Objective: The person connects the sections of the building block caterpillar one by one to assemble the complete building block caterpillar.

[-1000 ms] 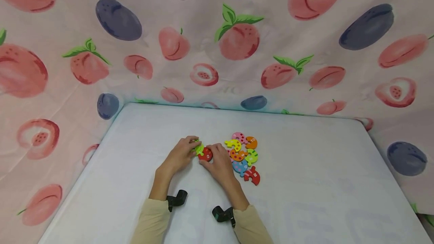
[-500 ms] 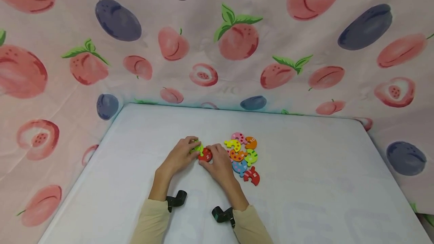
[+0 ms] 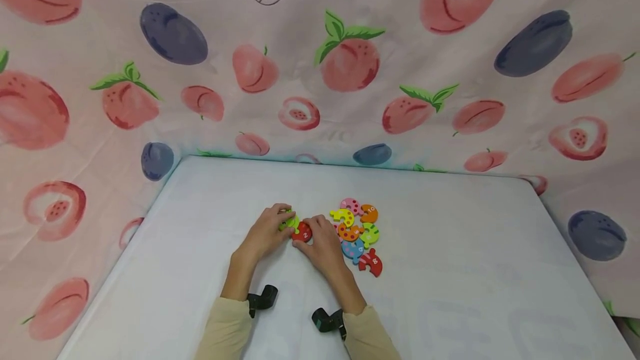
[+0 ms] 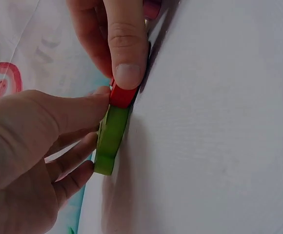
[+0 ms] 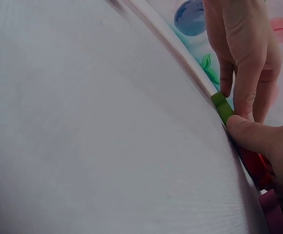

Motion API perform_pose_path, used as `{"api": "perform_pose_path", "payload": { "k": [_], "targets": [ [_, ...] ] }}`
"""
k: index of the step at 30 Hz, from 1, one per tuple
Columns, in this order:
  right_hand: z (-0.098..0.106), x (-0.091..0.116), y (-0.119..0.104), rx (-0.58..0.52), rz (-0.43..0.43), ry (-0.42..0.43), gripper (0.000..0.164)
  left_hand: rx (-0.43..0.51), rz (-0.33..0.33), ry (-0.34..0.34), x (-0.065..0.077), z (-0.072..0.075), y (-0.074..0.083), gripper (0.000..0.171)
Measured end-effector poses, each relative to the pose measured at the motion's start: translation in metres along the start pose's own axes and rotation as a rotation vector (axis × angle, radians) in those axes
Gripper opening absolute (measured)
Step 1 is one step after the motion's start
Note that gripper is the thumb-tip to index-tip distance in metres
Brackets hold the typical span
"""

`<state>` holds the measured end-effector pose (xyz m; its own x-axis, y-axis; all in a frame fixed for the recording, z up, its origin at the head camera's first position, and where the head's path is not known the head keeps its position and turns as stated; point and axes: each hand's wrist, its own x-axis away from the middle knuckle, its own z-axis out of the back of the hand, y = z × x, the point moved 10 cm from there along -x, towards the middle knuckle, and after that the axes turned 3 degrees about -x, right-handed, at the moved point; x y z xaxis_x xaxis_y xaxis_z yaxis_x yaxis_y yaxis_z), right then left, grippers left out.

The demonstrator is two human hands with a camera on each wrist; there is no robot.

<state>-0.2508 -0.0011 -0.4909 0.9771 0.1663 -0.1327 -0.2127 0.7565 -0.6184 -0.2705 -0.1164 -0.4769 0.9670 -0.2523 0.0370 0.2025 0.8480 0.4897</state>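
My left hand (image 3: 267, 230) pinches a green puzzle piece (image 4: 112, 132) between thumb and fingers, low over the white table. Beside it, my right hand (image 3: 322, 242) holds a red puzzle piece (image 3: 302, 232) marked with a 2, its thumb on the near edge and fingers at the far side. The two pieces touch edge to edge; whether they interlock I cannot tell. Fingers partly cover the green piece in the head view. In the right wrist view, the right thumb lies across where green meets red.
Right of my hands lies a cluster of puzzle pieces: pink (image 3: 351, 205), yellow (image 3: 344, 216), orange (image 3: 348, 232), green (image 3: 370, 235), blue (image 3: 352, 249) and red with an 8 (image 3: 371, 263), among others. The white table (image 3: 475, 249) meets a fruit-print cloth (image 3: 300, 32) behind.
Both hands keep their grips in nearly the same place. The green piece appears to have shifted slightly against the red one. The head view has tilted a little.
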Motion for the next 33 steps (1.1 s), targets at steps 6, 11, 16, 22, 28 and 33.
{"api": "perform_pose_path", "payload": {
  "k": [6, 11, 16, 22, 28, 33],
  "targets": [
    [0.0, 0.0, 0.0, 0.03, 0.019, 0.009, 0.054, -0.031, -0.009, 0.03, -0.003, 0.001, 0.006, 0.043],
    [0.001, 0.0, -0.001, 0.029, 0.025, 0.002, 0.054, -0.035, 0.021, 0.02, -0.005, -0.001, 0.008, 0.04],
    [-0.002, 0.001, 0.002, -0.01, 0.028, -0.063, 0.055, 0.01, 0.04, 0.009, -0.004, -0.003, 0.008, 0.032],
    [-0.001, 0.004, 0.015, -0.205, 0.059, -0.171, 0.051, -0.048, -0.013, 0.037, 0.0, -0.001, 0.014, 0.03],
    [0.026, 0.003, 0.035, -0.497, 0.028, -0.147, 0.052, -0.138, -0.075, 0.026, 0.007, -0.002, 0.026, 0.032],
    [0.063, 0.0, 0.071, -0.494, -0.051, 0.047, 0.048, -0.139, -0.058, 0.005, 0.01, -0.003, 0.03, 0.045]
  ]
}}
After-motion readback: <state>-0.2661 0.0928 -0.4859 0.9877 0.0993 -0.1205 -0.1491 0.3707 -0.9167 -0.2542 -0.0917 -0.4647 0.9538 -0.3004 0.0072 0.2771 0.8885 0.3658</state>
